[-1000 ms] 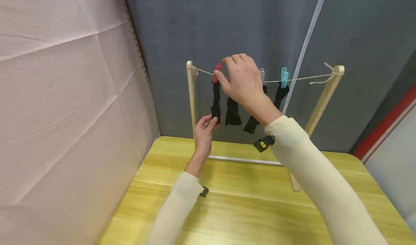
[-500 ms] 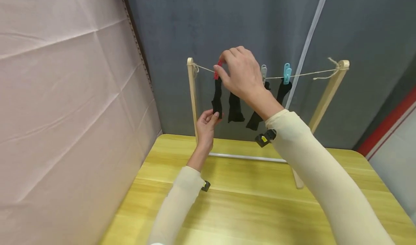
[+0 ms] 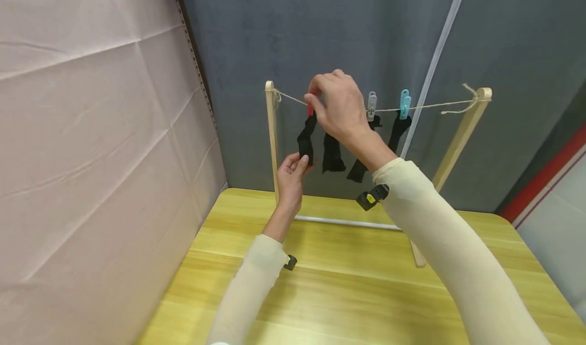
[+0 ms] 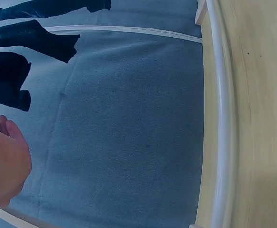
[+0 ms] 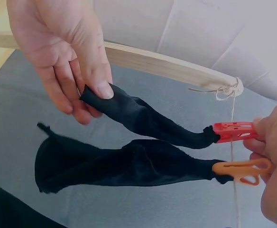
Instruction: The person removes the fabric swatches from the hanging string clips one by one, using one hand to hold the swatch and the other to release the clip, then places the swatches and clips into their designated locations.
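A black sock (image 3: 305, 140) hangs from the string (image 3: 430, 105) by a red clothespin (image 5: 233, 131). My left hand (image 3: 290, 182) pinches the sock's lower end between thumb and fingers. Up at the line, my right hand (image 3: 340, 105) pinches the handle end of the red clothespin, whose other end is at the sock's tip. The sock bends slackly between both hands. Beside it hangs another black sock (image 5: 129, 164) under an orange clothespin (image 5: 240, 168), which the right hand hides in the head view. In the left wrist view, the left hand (image 4: 8, 164) shows only partly.
Further right, two more black socks hang by a clear clothespin (image 3: 371, 107) and a blue clothespin (image 3: 405, 105). Wooden posts (image 3: 271, 131) hold the string, with a white bar (image 3: 345, 222) low between them. The rack stands on a wooden table (image 3: 343, 284) before a grey curtain (image 3: 229, 80).
My right fingers have come onto the red clothespin from beside it and now pinch it. The clothespin has shifted slightly right, and the sock, straighter before, now bends. The left hand keeps its pinch.
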Demonstrator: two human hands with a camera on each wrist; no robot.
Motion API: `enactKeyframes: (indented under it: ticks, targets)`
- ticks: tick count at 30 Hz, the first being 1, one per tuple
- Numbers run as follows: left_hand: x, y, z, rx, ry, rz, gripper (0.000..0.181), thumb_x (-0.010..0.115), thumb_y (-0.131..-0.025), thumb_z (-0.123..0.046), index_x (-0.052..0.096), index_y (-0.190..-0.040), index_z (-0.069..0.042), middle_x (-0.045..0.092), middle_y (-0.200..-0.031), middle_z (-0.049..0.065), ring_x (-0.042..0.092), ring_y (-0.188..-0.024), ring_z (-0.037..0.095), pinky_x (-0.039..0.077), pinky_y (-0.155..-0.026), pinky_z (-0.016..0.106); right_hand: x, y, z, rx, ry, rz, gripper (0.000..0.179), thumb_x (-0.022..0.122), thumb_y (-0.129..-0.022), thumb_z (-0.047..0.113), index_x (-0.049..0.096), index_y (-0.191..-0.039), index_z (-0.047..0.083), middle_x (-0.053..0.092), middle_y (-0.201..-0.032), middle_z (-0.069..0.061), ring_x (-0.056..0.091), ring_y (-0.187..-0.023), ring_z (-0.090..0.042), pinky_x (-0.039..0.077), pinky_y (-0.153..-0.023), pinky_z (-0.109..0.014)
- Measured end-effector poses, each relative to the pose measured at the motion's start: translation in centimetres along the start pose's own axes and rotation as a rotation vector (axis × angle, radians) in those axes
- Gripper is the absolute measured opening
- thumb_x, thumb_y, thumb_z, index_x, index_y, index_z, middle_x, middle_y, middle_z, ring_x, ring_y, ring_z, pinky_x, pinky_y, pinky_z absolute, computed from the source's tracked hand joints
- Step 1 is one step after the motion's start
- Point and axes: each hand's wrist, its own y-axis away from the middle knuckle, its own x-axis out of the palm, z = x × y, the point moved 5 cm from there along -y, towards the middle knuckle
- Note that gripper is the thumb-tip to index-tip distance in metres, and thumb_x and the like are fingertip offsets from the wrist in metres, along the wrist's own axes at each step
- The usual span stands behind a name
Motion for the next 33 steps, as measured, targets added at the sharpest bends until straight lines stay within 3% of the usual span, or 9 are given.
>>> enactKeyframes:
  ticks: [6, 14, 18, 25, 33]
  targets:
    - [0.0, 0.1, -0.2, -0.002, 0.026, 0.004, 0.005, 0.07, -0.102, -0.007, 0.07, -0.105, -0.011, 0.079, -0.098, -0.001, 0.079, -0.094, 0.015, 0.064, -0.091, 0.027, -0.5, -0.1, -0.7, -0.001, -0.113, -0.09, 0.018, 0.071, -0.103, 0.024, 0.074, -0.1, 0.007, 0.079, -0.096, -0.009, 0.062, -0.104, -0.029, 0.052, -0.099, -0.045]
    - [-0.7, 0.1, -0.3, -0.019, 0.074, 0.021, 0.006, 0.066, -0.103, -0.003, 0.067, -0.107, -0.007, 0.078, -0.105, 0.004, 0.079, -0.096, 0.018, 0.065, -0.089, 0.027, -1.7, -0.1, -0.7, -0.023, -0.207, -0.247, 0.025, 0.068, -0.105, 0.031, 0.078, -0.102, 0.009, 0.08, -0.1, -0.005, 0.063, -0.102, -0.025, 0.05, -0.074, -0.033]
    - [-0.7, 0.4, -0.6, -0.025, 0.079, 0.042, 0.006, 0.067, -0.103, -0.005, 0.066, -0.108, -0.008, 0.077, -0.107, 0.005, 0.079, -0.097, 0.017, 0.065, -0.09, 0.027, -2.4, 0.3, -0.7, -0.036, -0.243, -0.311, 0.026, 0.068, -0.105, 0.031, 0.079, -0.102, 0.008, 0.08, -0.101, -0.006, 0.063, -0.104, -0.025, 0.05, -0.083, -0.035]
    - [-1.1, 1.8, -1.3, -0.067, 0.031, 0.058, 0.008, 0.069, -0.103, -0.008, 0.066, -0.11, -0.007, 0.077, -0.11, 0.006, 0.079, -0.096, 0.016, 0.064, -0.094, 0.029, -4.3, 1.2, -0.6, -0.128, -0.27, -0.365, 0.022, 0.072, -0.103, 0.027, 0.079, -0.104, 0.006, 0.08, -0.101, -0.008, 0.062, -0.102, -0.027, 0.051, -0.098, -0.039]
    - [-1.9, 2.9, -2.3, -0.084, -0.029, 0.065, 0.013, 0.071, -0.102, -0.01, 0.067, -0.114, -0.006, 0.077, -0.109, 0.005, 0.079, -0.094, 0.014, 0.064, -0.096, 0.03, -6.6, 2.3, -0.7, -0.147, -0.29, -0.42, 0.018, 0.075, -0.1, 0.023, 0.078, -0.106, 0.006, 0.08, -0.103, -0.01, 0.063, -0.104, -0.029, 0.048, -0.099, -0.035]
